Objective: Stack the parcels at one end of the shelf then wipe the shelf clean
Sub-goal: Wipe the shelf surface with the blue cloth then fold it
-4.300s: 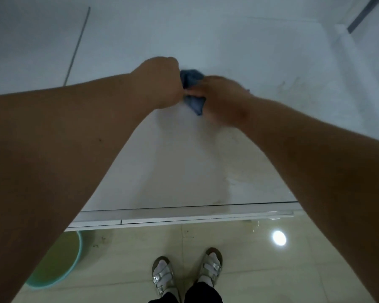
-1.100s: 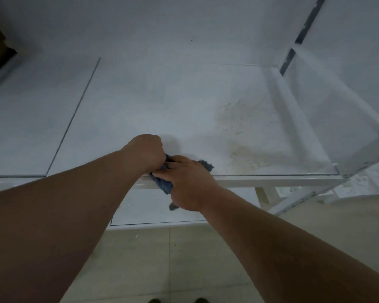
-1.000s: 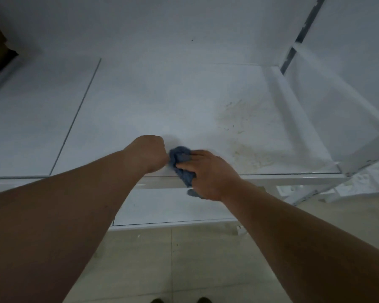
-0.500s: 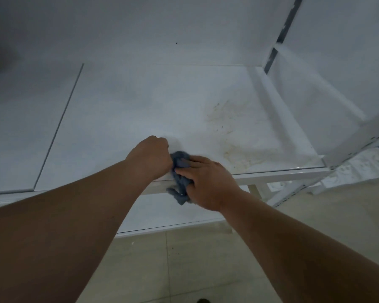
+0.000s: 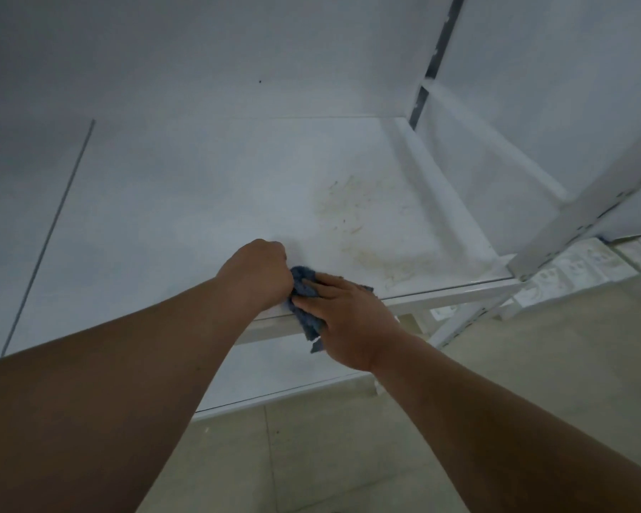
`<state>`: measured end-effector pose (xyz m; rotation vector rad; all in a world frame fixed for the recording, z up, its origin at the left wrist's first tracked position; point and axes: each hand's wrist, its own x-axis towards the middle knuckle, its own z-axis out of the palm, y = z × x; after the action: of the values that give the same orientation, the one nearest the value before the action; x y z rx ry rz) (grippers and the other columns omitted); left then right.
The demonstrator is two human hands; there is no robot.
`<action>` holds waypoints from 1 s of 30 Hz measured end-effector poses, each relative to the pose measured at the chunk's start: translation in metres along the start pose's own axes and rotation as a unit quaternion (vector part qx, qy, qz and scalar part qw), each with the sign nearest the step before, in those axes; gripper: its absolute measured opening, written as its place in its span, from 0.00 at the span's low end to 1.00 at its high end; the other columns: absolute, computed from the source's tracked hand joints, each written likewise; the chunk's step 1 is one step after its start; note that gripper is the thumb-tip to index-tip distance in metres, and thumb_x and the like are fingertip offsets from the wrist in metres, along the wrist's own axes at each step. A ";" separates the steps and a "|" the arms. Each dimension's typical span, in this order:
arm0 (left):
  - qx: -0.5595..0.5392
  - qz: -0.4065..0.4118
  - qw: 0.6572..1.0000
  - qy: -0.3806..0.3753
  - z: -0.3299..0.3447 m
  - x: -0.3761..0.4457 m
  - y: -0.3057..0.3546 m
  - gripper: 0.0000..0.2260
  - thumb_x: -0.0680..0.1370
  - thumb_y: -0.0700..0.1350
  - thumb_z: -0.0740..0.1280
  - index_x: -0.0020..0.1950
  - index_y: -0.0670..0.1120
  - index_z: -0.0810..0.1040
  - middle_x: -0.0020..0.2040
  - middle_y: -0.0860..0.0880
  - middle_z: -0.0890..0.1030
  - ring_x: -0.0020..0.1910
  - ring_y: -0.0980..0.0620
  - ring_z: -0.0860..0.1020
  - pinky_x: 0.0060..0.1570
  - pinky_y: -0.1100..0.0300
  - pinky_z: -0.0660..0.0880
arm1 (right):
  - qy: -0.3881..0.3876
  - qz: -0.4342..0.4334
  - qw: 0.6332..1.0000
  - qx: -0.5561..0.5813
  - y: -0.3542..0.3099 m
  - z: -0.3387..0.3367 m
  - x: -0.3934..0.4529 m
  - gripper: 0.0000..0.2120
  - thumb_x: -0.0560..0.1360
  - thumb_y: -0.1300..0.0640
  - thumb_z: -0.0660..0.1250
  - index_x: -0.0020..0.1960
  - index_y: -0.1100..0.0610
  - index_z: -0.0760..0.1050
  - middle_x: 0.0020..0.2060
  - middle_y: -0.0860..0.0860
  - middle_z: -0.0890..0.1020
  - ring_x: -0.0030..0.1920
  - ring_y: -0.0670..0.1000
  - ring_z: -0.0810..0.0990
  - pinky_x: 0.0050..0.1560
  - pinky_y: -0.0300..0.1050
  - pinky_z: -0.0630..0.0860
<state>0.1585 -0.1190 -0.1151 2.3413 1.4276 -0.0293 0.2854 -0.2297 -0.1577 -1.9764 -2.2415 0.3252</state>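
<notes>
Both hands meet at the front edge of the white shelf [image 5: 200, 201], working a blue cloth [image 5: 304, 290] between them. The left hand [image 5: 260, 275] is curled into a fist, gripping one end of the cloth against the shelf surface. The right hand [image 5: 345, 320] is closed around the other part, its thumb laid across the top, and a loose end of the fabric hangs down past the shelf's front lip. A patch of brownish stain [image 5: 359, 224] marks the shelf just beyond the right hand, towards the white frame upright [image 5: 585, 201]. No parcels show in this view, and no writing or labels can be read.
</notes>
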 end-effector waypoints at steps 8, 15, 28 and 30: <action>0.006 0.014 1.000 0.002 0.008 0.012 0.021 0.16 0.79 0.41 0.59 0.66 0.45 0.74 0.63 0.44 0.74 0.62 0.44 0.73 0.56 0.57 0.70 | 0.077 0.263 0.962 0.015 0.041 -0.015 -0.003 0.26 0.75 0.57 0.62 0.73 0.53 0.67 0.74 0.49 0.67 0.75 0.53 0.60 0.74 0.49 0.62; 0.005 0.027 1.000 -0.004 0.018 0.025 0.050 0.16 0.77 0.41 0.62 0.65 0.44 0.74 0.62 0.43 0.74 0.58 0.45 0.75 0.55 0.55 0.74 | 0.086 0.018 0.996 0.011 0.049 0.000 -0.019 0.24 0.72 0.54 0.61 0.68 0.54 0.75 0.69 0.51 0.75 0.72 0.57 0.69 0.72 0.57 0.66; 0.079 -0.004 0.997 -0.017 0.027 0.031 0.092 0.09 0.74 0.43 0.64 0.53 0.43 0.77 0.46 0.47 0.72 0.44 0.48 0.74 0.42 0.55 0.73 | 0.057 0.040 0.997 0.034 0.061 -0.007 -0.024 0.29 0.72 0.58 0.59 0.74 0.51 0.68 0.75 0.49 0.67 0.77 0.54 0.57 0.77 0.56 0.54; 0.080 -0.003 0.996 -0.028 0.027 0.031 0.098 0.08 0.74 0.44 0.64 0.51 0.42 0.76 0.45 0.47 0.69 0.43 0.48 0.73 0.39 0.56 0.71 | 0.028 -0.025 0.999 0.040 0.082 -0.012 -0.029 0.27 0.75 0.57 0.62 0.74 0.51 0.68 0.76 0.49 0.65 0.78 0.53 0.57 0.78 0.53 0.53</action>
<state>0.2620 -0.1415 -0.1157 2.4438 1.4527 -0.2171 0.3706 -0.2484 -0.1651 -1.8629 -2.2052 0.3435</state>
